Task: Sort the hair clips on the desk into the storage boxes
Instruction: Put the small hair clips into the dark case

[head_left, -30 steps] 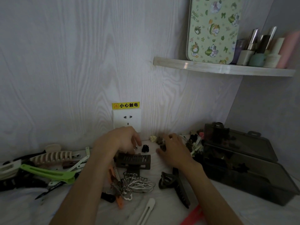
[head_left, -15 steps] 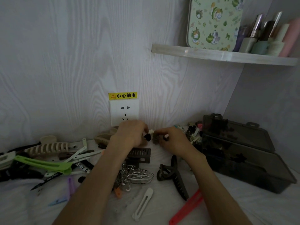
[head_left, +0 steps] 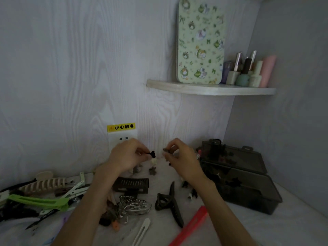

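Note:
My left hand (head_left: 127, 155) is raised above the desk and pinches a tiny black hair clip (head_left: 151, 154). My right hand (head_left: 181, 157) is level with it and pinches a small brownish clip (head_left: 166, 150). A hand's width separates the two hands. Below them a few small clips (head_left: 152, 170) lie loose on the desk. The dark translucent storage box (head_left: 245, 176) stands to the right with its lid up and dark clips inside. Larger clips lie nearer to me: a dark comb clip (head_left: 132, 184), a silver butterfly clip (head_left: 135, 206) and a dark claw clip (head_left: 168, 201).
A pile of long clips with a green one (head_left: 37, 201) and a beige claw (head_left: 44, 184) fills the left. A white clip (head_left: 142, 229) and a red clip (head_left: 191, 226) lie at the front. A wall socket (head_left: 122, 137) is behind my hands. A shelf (head_left: 211, 88) holds bottles.
Both hands have lifted off the desk and drawn apart, each with a small clip pinched in its fingers. The view has tilted upward.

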`<state>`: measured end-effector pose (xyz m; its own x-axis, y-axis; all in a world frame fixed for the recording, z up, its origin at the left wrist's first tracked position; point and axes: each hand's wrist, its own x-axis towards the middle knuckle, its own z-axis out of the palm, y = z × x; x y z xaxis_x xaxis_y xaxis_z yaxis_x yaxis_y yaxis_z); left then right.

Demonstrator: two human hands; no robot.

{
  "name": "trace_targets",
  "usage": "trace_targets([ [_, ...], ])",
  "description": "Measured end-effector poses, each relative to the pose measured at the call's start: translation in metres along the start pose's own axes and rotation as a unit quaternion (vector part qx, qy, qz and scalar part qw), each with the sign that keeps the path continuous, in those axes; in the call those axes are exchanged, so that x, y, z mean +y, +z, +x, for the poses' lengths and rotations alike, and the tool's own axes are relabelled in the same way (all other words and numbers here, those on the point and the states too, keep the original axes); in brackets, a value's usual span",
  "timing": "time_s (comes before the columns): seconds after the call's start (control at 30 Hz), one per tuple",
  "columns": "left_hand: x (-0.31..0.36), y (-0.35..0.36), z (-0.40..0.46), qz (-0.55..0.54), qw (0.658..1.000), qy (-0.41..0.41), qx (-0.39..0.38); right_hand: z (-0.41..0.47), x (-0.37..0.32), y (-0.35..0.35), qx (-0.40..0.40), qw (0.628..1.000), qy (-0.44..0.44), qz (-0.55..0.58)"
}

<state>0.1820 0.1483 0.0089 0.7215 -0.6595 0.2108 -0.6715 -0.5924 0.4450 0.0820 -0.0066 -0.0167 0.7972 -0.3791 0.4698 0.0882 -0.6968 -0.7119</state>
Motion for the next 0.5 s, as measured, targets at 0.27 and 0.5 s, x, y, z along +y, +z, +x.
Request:
trace_targets([
  [0.27,0.078,0.011,-0.009,-0.157,0.986,0.033,-0.037,-0.033,0.011,-0.127,0.005,0.991,0.116,0.073],
  [0.5,0.153,0.058,-0.011,-0.147,0.984,0.081,-0.051,-0.057,0.03,-0.176,-0.051,0.964,0.24,0.102],
])
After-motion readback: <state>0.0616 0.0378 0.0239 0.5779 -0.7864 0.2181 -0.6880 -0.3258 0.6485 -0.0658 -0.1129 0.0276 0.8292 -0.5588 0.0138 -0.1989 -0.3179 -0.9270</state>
